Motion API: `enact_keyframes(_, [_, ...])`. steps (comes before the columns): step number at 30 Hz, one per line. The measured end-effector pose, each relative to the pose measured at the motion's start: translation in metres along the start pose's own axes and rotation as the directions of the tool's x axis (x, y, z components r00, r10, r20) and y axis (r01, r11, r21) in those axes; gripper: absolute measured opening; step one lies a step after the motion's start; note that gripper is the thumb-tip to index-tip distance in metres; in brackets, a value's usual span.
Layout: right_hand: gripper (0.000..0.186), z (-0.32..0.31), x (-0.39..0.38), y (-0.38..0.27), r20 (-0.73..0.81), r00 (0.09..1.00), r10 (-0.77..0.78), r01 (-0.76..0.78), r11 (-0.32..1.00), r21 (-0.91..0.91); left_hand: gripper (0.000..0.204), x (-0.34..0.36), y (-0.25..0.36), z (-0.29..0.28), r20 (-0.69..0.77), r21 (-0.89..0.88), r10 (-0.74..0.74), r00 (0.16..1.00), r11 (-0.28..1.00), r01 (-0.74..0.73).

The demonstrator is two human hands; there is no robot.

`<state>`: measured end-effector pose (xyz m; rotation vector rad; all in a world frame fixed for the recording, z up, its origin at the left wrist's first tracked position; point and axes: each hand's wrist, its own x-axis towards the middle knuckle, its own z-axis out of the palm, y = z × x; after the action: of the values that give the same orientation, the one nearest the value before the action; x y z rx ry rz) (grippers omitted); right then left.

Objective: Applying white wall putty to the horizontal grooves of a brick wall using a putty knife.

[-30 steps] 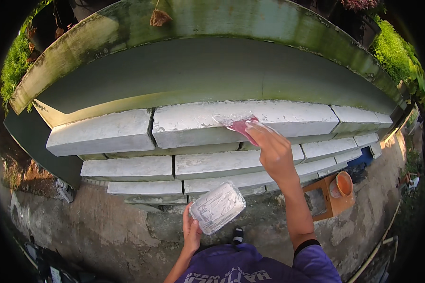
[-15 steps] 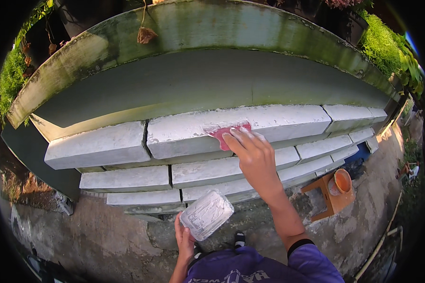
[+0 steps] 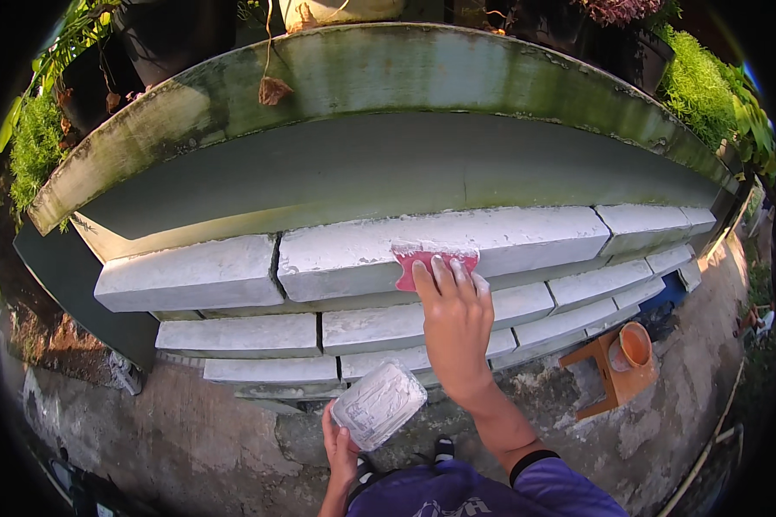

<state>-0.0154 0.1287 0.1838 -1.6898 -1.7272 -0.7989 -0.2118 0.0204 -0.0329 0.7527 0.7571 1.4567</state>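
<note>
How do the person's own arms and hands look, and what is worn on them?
Both hands are bare, without gloves. The right hand continues into a bare forearm ending in a purple short sleeve with a black cuff. The left hand shows only a bare wrist; no watch or rings can be seen.

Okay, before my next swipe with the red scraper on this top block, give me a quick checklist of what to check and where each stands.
1. Right hand pressing the red scraper flat on the top block: ok.
2. Left hand holding the tub level: tilted, not ok.
3. Filler left in tub: cannot tell.
4. Joint left of scraper filled: dark gap, not ok.
5. Block ahead of the scraper bare: ok.
</note>
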Motion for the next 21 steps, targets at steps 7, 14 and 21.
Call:
enact_keyframes(7, [0.04,-0.019,0.017,0.018,-0.122,0.992,-0.019,0.057,0.949,0.31,0.062,-0.006,-0.003,-0.003,-0.012,0.033,0.047,0.999,0.998,-0.047])
enact_keyframes(14, [0.033,0.008,-0.003,-0.003,-0.104,0.991,-0.086,0.1,0.987,0.13,0.063,-0.009,-0.001,-0.004,-0.021,-0.001,0.034,0.999,0.999,-0.034])
enact_keyframes(21, [0.029,0.003,0.015,0.0,-0.216,0.97,-0.111,0.14,0.982,0.124,0.064,-0.013,0.004,-0.004,-0.011,0.02,0.022,1.0,1.0,-0.022])
